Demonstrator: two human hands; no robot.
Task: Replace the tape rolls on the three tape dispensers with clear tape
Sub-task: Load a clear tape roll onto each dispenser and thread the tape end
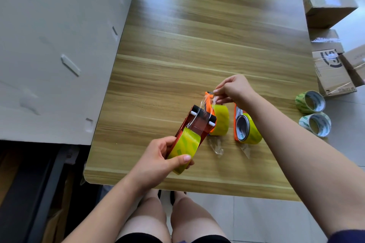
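One wide-angle view from the person's head looks forward and steeply down at the tabletop (197, 35), which fills the middle of the picture. The tabletop's near edge crosses low, with bare knees (152, 211) and floor (256, 219) beneath it. Both forearms enter from the bottom corners. The lens sits close: over the tabletop's near half, the left hand (158, 156) gripping a tape dispenser (182, 130) and the right hand (235, 89) pinching clear tape (200, 111) show plainly. A white panel (59, 45) lies left of the tabletop and cardboard boxes (327, 2) right.
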